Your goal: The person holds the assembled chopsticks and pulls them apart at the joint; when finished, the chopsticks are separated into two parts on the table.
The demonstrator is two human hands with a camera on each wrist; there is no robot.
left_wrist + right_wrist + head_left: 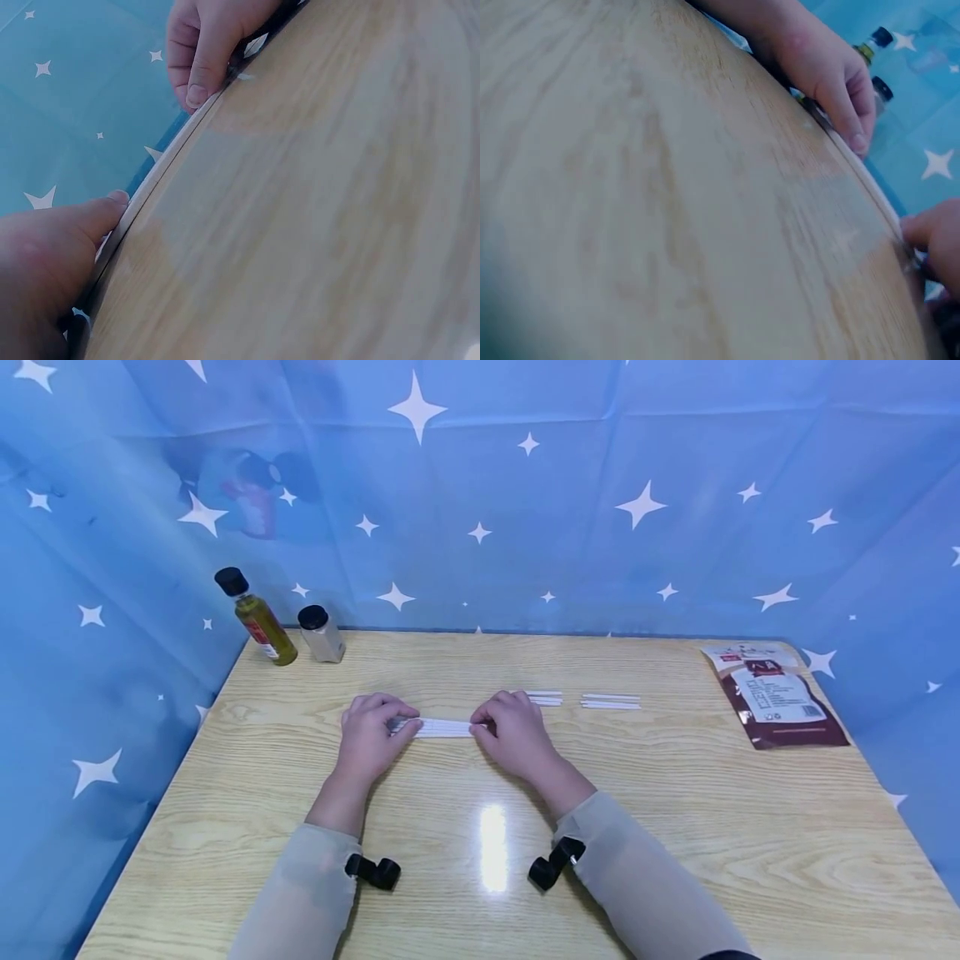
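Several thin white sticks (444,728) lie side by side in a flat row near the middle of the table. My left hand (367,737) pinches their left ends between thumb and fingers. At the right ends, my right hand (516,735) pinches them the same way. Seen edge-on in the left wrist view, the white sticks (161,166) run close along the tabletop between both thumbs. The right wrist view shows the left thumb (846,124) right at the sticks (862,174). My fingers hide the sticks' ends.
Two small groups of white sticks, one just beyond my right hand (546,698) and another farther right (611,702), lie on the wooden table (435,852). An oil bottle (264,628) and a black-capped jar (324,639) stand back left. A brown-and-white packet (780,697) lies at the right.
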